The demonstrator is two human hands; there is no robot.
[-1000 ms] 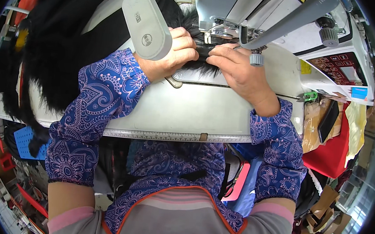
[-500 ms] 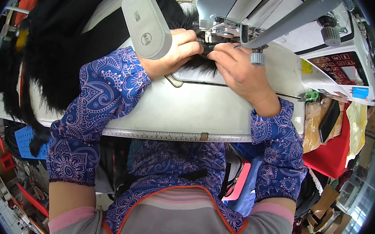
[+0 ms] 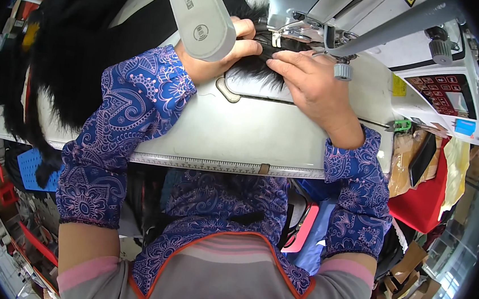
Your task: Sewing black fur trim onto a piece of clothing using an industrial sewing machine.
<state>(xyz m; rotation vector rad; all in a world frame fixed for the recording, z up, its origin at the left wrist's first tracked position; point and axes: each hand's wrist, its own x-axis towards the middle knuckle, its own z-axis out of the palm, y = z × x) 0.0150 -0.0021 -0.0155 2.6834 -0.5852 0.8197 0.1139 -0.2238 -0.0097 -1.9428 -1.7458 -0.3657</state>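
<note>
Black fur is lying under left hand and right hand, seemingly for steadying; whether either grip is pinching, I cannot tell.

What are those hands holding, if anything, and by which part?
Black furry fabric: the left hand and right hand both touch its stretch near the presser foot; whether they pinch or merely press it is unclear.

Place: sewing workshop
Stitching: sewing machine with control panel
Desk: ruler strip along edge
Cloth: black furry fabric
Blurred rim: probably cardboard boxes
</note>
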